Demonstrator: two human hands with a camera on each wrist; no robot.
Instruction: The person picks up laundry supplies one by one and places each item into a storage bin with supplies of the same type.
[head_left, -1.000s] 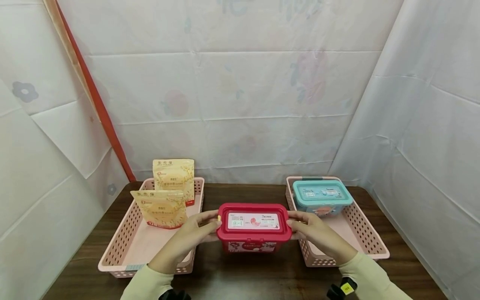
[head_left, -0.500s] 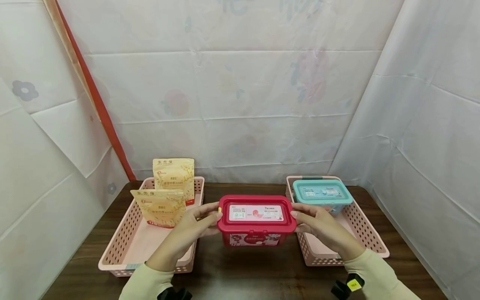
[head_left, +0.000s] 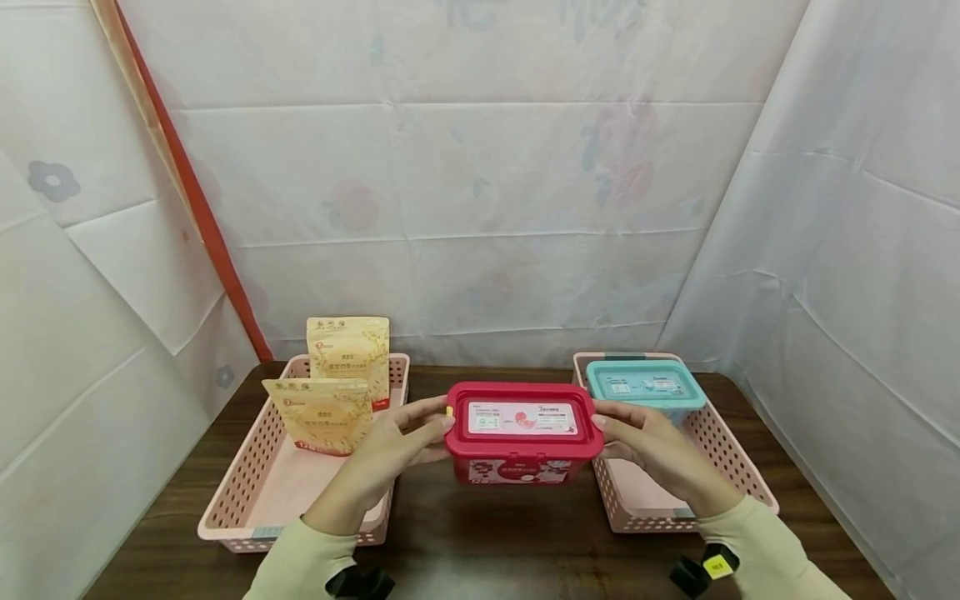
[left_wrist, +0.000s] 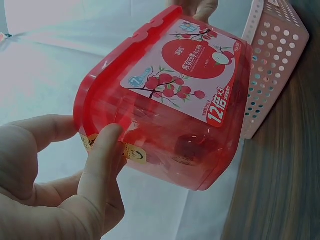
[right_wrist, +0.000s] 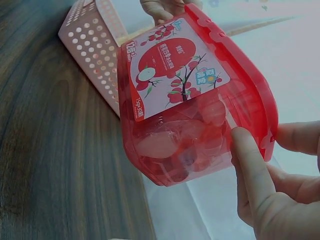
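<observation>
A red lidded plastic tub (head_left: 522,433) hangs above the dark table between my two hands. Its front label with red fruit shows in the left wrist view, and rounded pods show through its clear red wall (right_wrist: 170,145) in the right wrist view. My left hand (head_left: 393,450) grips the left end, thumb and fingers at the lid's rim. At the right end my right hand (head_left: 652,446) pinches the tub the same way. A yellow sticker (left_wrist: 134,153) crosses the lid seam beside my left thumb.
To the left, a pink perforated basket (head_left: 247,479) holds two upright yellow pouches (head_left: 322,417). A second pink basket (head_left: 720,442) on the right contains a teal lidded tub (head_left: 645,385) at its back. White sheeting (head_left: 480,183) encloses the wooden table (head_left: 480,554).
Both hands have raised the red tub off the table and shifted it slightly right, bringing it higher in the head view. The baskets and their contents have stayed put.
</observation>
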